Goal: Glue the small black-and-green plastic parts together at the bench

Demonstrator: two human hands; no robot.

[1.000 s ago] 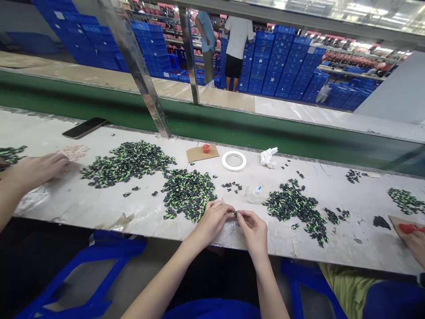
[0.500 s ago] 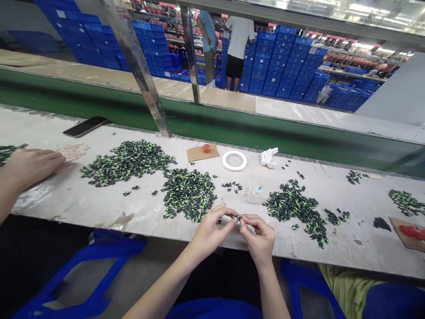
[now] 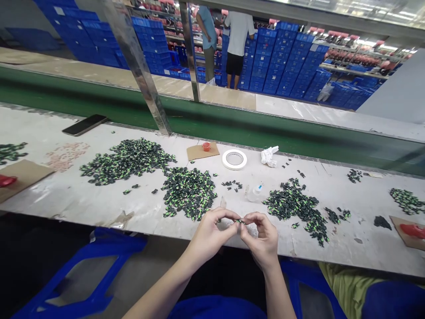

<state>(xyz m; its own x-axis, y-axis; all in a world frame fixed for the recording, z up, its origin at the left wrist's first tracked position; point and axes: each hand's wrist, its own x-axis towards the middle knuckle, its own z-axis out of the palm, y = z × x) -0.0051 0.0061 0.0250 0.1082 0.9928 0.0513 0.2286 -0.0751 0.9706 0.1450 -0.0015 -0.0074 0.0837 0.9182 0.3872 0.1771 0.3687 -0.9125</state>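
Pinching a tiny black-and-green piece between them, the left hand and right hand met fingertip to fingertip, both closed on it over the near edge of the table. That spot looked risky: a slip would likely drop the piece off the edge, between the blue stools. The pile just to the far left could also be nudged and scattered by the left wrist.

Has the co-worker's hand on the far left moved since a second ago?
Yes. It has pulled off the table to the left and out of view, uncovering a cardboard sheet beside the pink pile.
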